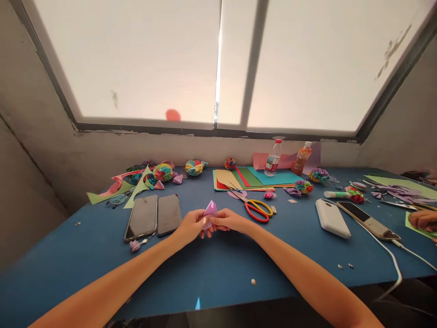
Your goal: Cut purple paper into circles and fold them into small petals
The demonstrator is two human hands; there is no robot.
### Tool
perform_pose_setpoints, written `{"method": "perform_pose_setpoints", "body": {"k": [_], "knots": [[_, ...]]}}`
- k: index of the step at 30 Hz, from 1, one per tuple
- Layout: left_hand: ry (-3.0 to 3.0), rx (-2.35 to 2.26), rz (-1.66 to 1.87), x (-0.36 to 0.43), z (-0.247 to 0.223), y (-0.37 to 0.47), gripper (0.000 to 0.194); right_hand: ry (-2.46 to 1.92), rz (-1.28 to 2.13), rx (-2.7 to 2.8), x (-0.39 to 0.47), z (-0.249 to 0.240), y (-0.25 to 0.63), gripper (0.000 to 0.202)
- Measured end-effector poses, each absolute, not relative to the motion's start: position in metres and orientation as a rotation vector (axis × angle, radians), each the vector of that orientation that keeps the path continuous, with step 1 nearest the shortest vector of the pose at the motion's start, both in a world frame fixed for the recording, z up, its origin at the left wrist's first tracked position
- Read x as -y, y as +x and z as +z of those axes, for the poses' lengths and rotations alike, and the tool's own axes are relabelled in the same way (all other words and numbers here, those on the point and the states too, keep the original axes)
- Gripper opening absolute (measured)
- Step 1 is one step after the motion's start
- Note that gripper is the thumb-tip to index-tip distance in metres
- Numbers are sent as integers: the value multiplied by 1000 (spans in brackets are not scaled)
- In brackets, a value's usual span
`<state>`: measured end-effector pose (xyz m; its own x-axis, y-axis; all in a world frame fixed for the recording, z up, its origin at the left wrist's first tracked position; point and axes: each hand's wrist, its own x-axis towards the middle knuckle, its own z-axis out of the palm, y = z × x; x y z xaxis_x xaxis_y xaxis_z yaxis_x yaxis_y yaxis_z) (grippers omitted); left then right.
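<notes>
A small piece of folded purple paper (210, 209) is held up between both hands over the middle of the blue table (218, 264). My left hand (193, 224) grips its left side, thumb on the near face. From the right, my right hand (228, 219) pinches the lower edge with thumb and fingers. Some fingertips curl beneath the paper and are partly hidden. Scissors (257, 210) with red and yellow handles lie just beyond my right hand. Two dark phones (141, 217) (170, 214) rest side by side left of my left hand.
Coloured paper sheets (252, 177) lie at the back, near a water bottle (273, 158) and an orange drink bottle (302, 158). Paper balls (194, 167) and scraps (139, 187) sit along the wall. A white power bank (332, 217) is at right, near another person's hand (422, 220).
</notes>
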<state>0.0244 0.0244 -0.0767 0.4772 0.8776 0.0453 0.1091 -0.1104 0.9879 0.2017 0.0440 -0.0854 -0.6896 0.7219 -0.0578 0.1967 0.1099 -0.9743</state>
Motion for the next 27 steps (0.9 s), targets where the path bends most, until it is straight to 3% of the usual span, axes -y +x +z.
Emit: {"method": "perform_pose_setpoints", "body": {"k": [10,19,27], "knots": [[1632,-902,746,-20,-78,21,51,-779,1750,1985,-49,-81,211,48],[1637,-952,706,-12,-66,23,52,-785,1811,2154,-40,-73,209,52],[1589,-883,601,-13,-70,21,48,-856,1592,2040,-35,-82,203,63]]}}
